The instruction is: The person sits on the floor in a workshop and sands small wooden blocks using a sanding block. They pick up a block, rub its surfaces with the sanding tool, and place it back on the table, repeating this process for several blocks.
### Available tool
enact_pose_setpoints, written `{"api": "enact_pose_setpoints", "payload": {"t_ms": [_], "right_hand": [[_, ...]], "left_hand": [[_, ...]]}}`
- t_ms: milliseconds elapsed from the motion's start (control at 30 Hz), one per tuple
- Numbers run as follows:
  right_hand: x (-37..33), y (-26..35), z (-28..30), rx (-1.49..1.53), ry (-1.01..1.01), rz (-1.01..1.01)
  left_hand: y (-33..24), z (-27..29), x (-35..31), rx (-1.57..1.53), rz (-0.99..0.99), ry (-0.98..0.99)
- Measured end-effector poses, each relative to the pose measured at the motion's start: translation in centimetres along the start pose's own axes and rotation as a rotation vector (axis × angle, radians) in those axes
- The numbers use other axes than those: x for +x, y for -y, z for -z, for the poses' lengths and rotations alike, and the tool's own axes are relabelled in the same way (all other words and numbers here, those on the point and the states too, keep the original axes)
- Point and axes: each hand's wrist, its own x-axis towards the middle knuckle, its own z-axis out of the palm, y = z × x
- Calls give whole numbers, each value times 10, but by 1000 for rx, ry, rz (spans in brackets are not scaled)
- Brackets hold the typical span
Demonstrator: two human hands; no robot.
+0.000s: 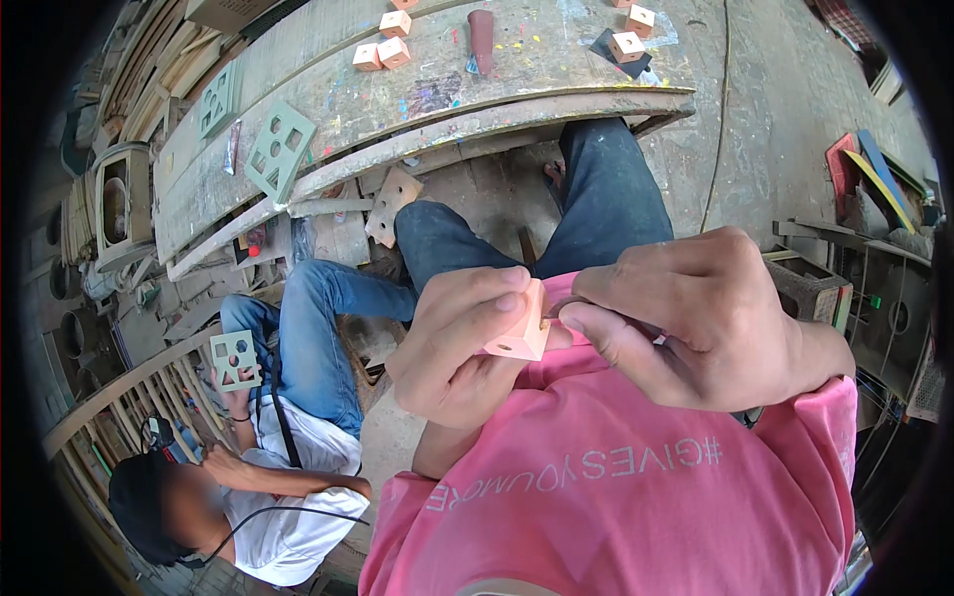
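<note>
My left hand (pixel 462 343) is closed round a small peach-coloured block (pixel 517 341) with round holes in its faces, held up over my lap. Its thumb and fingers grip the block's upper edge and sides. Close against the block's right side, my right hand (pixel 696 318) is pinched, thumb against forefinger. A thin dark edge shows between those fingers, beside a hole in the block; most of it is hidden, so its kind is unclear.
Ahead stands a paint-spotted wooden bench (pixel 437 84). On it lie several like blocks (pixel 395 52), a brown roll (pixel 481 40), a dark sheet (pixel 621 58) and a green board with cut-outs (pixel 281 149). At left, a seated co-worker holds another green board (pixel 235 360).
</note>
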Motion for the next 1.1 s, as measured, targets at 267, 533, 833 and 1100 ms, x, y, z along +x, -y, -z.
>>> {"api": "enact_pose_setpoints", "payload": {"t_ms": [267,533,833,1100], "right_hand": [[2,3,5,-138,150,-40],[6,-10,4,244,130,-155],[13,-13,14,516,314,-476],[3,-4,3,187,-64,-27]], "left_hand": [[1,6,8,160,-191,98],[5,-6,10,258,-385,35],[11,-8,3,219,-338,-35],[12,0,-1,105,-171,-19]]}}
